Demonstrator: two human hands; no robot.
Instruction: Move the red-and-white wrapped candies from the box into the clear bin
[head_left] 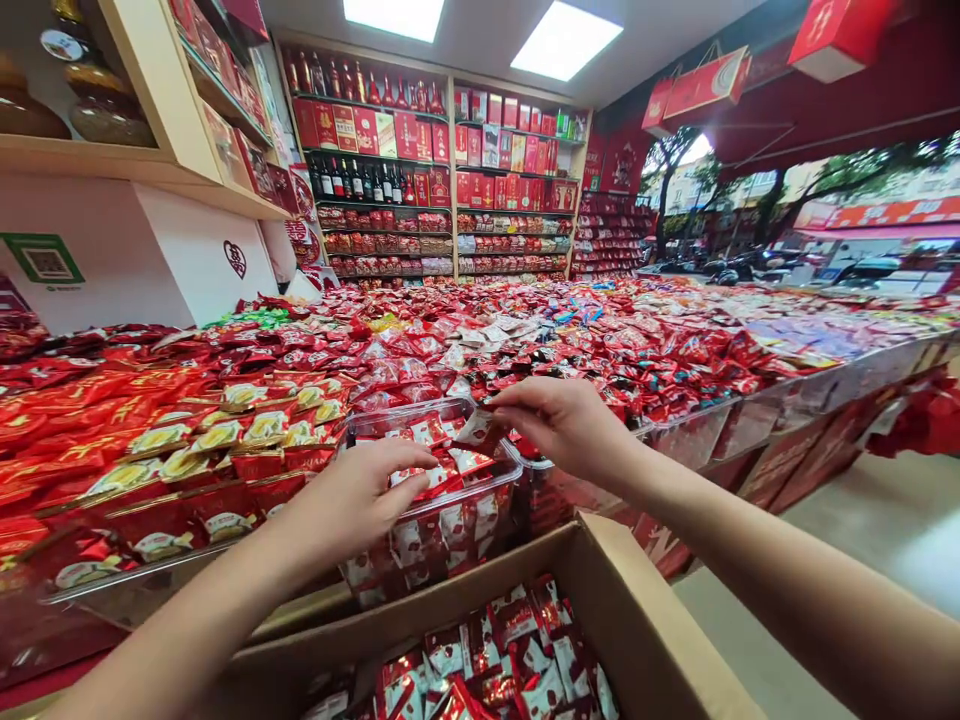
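Between the thumb and fingers of my right hand point(571, 428) is a small red and white wrapped candy point(477, 428), held over the right part of a clear plastic bin point(484, 487). My left hand point(366, 488) reaches over the bin's left side, its fingers apart and nothing visible in them. Similar red and white packets point(454, 525) fill the bin in upright rows. Just below, nearest me, stands an open cardboard box point(637, 600) with many loose candies point(480, 650) of the same look. The left fingertips are close to the packets; whether they touch cannot be told.
Red and gold packets point(172, 440) are heaped to the left. More wrapped sweets point(675, 350) cover the long display to the right, edged by a clear panel point(697, 430). Shelves of bottles and boxes point(397, 130) line the back wall. A wooden cabinet point(150, 150) overhangs at left.
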